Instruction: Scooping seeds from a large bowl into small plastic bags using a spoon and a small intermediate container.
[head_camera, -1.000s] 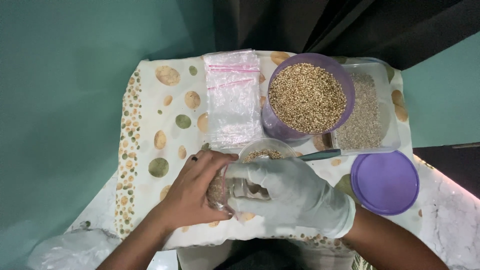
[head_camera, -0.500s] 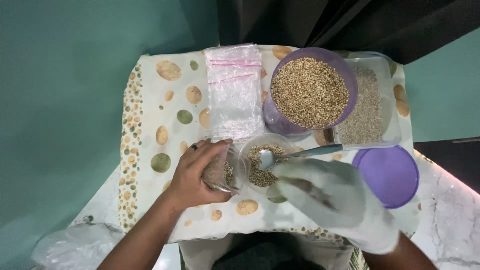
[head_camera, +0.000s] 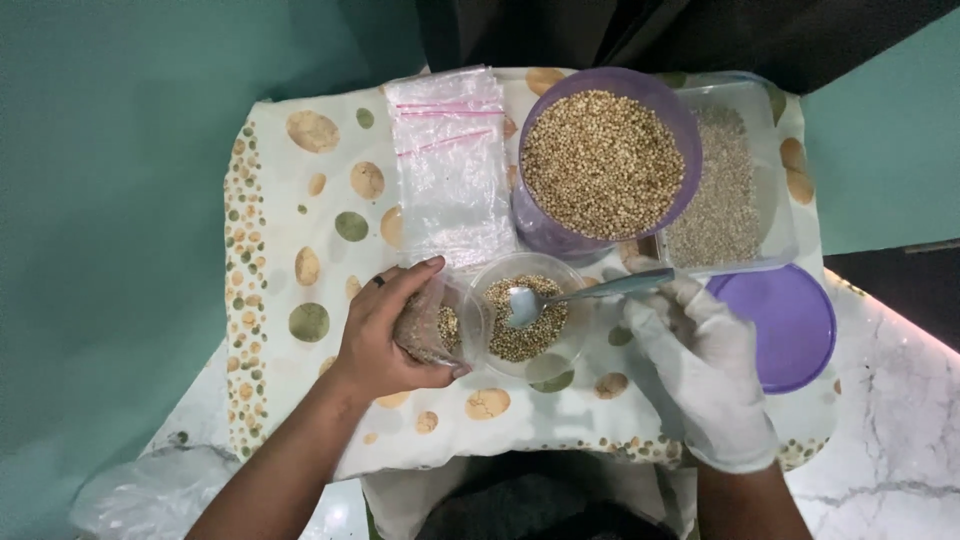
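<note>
My bare left hand (head_camera: 385, 335) grips a small clear plastic bag (head_camera: 432, 327) partly filled with brown seeds, held right beside a small clear bowl (head_camera: 527, 312) of the same seeds. My right hand (head_camera: 705, 365), in a white glove, holds the handle of a metal spoon (head_camera: 590, 293) whose bowl rests inside the small bowl on the seeds. All of this sits on a cloth with green and tan dots (head_camera: 300, 260).
A stack of clear zip bags (head_camera: 450, 160) lies at the back. A purple tub (head_camera: 605, 165) heaped with seeds stands beside a clear rectangular container (head_camera: 730, 190) of paler grain. A purple lid (head_camera: 785, 325) lies right. A crumpled plastic bag (head_camera: 140, 495) lies bottom left.
My gloved right hand let go of the bag, swung right and took the spoon handle. My left hand keeps the bag and has shifted it slightly left of the bowl.
</note>
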